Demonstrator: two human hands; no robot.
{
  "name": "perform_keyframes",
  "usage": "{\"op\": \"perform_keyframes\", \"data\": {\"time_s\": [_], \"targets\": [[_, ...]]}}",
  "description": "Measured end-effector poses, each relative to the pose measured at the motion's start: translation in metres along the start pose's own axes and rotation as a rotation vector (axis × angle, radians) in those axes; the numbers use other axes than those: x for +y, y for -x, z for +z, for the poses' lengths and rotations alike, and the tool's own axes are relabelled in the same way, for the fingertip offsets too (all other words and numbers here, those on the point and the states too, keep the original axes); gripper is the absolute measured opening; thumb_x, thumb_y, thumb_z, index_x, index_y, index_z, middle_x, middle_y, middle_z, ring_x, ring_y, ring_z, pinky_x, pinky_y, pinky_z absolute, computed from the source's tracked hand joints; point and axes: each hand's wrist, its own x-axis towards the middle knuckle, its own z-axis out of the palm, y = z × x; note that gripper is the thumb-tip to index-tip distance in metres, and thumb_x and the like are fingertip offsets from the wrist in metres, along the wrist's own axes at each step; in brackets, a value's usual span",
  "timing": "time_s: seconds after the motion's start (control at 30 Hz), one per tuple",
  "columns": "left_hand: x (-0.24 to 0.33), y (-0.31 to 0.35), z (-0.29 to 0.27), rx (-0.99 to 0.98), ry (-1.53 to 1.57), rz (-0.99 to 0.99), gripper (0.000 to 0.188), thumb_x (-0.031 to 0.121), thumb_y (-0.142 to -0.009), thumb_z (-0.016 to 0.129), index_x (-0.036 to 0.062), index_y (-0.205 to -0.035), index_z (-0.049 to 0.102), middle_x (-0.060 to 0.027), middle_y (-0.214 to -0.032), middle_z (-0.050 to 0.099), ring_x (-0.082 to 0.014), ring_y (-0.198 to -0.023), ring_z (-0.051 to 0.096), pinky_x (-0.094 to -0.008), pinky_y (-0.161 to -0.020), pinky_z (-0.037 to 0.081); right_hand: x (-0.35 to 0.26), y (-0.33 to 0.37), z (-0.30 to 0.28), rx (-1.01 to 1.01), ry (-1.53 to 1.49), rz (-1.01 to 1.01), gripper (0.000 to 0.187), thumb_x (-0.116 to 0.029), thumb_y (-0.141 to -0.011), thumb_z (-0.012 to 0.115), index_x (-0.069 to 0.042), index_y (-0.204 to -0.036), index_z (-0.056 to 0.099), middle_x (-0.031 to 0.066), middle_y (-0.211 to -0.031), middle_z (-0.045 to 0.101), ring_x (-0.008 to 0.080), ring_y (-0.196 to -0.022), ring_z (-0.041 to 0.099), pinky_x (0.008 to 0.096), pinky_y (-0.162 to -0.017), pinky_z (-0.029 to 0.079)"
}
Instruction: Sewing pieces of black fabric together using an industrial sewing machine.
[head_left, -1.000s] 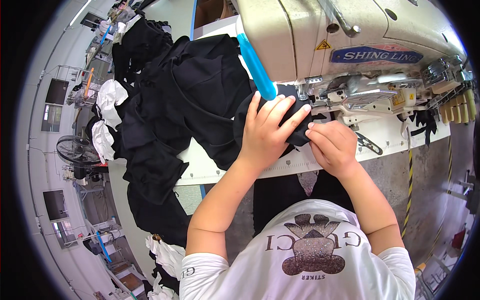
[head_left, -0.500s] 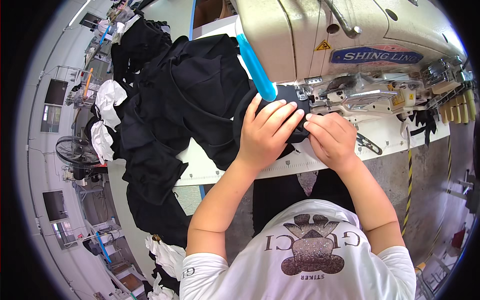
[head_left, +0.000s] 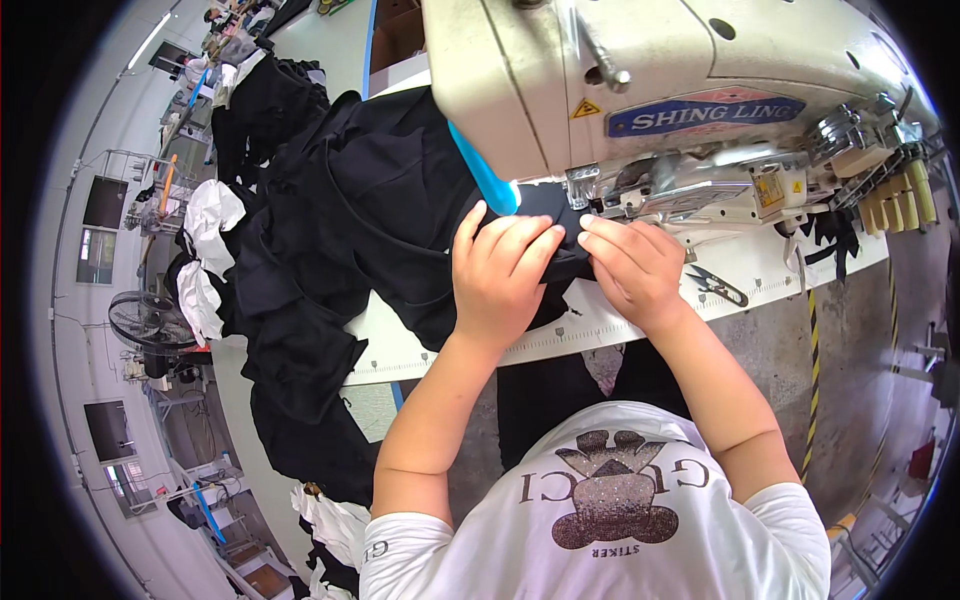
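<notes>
Nearest: white T-shirt [head_left: 600, 515] with a dark glittery print, bare forearms [head_left: 430, 415] reaching over a white bench [head_left: 590, 315], its front edge marked like a ruler. Left hand [head_left: 500, 285] palm down on black cloth [head_left: 385, 190], fingertips just beside the rounded end of a blue bar [head_left: 482, 170]; thumb out of sight, so cannot tell whether that grip is clamped or merely pressing. Right hand [head_left: 638, 268] close by, fingers together, grip clamped on the cloth's edge near the metal presser foot [head_left: 582, 187]. Cloth reaches that foot; its bulk lies heaped leftward. Black snips [head_left: 718, 287] on the bench, right of the right hand. Beyond the hands, a cream sewing machine [head_left: 520, 95]. Farther left, crumpled white sheets [head_left: 212, 220], then a dark round fan [head_left: 150, 320].
</notes>
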Motion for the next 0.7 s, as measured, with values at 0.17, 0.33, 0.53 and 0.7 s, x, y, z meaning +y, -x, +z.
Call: {"op": "perform_keyframes", "data": {"time_s": [0.17,0.33,0.53,0.7], "targets": [[0.02,0.006,-0.021,0.015,0.178,-0.2,0.051,-0.007,-0.067,0.08,0.0086,-0.114,0.072,-0.0065,-0.107,0.065,-0.0279,-0.094,0.065,-0.0375,-0.08,0.055,-0.003,-0.001,0.002,0.018,-0.022,0.048,0.032,0.003,-0.07,0.074,-0.008,-0.1,0.074,0.0052,-0.109,0.075,0.0234,-0.068,0.065,0.033,-0.058,0.051],[0.043,0.007,-0.041,0.084,0.177,-0.287,0.046,-0.01,-0.069,0.078,0.0071,-0.111,0.076,-0.0091,-0.107,0.065,-0.0244,-0.085,0.065,-0.0339,-0.077,0.054,-0.014,-0.01,-0.004,-0.052,-0.128,0.12,0.028,-0.001,-0.073,0.075,-0.009,-0.099,0.072,0.004,-0.106,0.074,0.0243,-0.081,0.066,0.0362,-0.071,0.053],[0.048,-0.011,-0.05,0.157,0.208,-0.237,0.022,-0.003,-0.076,0.081,0.0014,-0.096,0.074,-0.0109,-0.104,0.068,-0.0255,-0.085,0.067,-0.0322,-0.073,0.054,-0.023,-0.035,-0.021,-0.222,-0.24,0.14,0.024,-0.004,-0.076,0.074,-0.011,-0.099,0.069,0.004,-0.1,0.068,0.0281,-0.095,0.062,0.0421,-0.087,0.047],[0.048,-0.009,-0.043,0.084,0.564,-0.56,0.038,-0.001,-0.076,0.089,0.0016,-0.107,0.069,-0.006,-0.102,0.066,-0.0114,-0.08,0.066,-0.0248,-0.068,0.052,-0.023,-0.041,-0.018,-0.338,-0.424,0.187,0.019,-0.005,-0.081,0.072,-0.009,-0.099,0.068,0.0074,-0.092,0.063,0.0303,-0.092,0.061,0.0429,-0.085,0.045]]}}
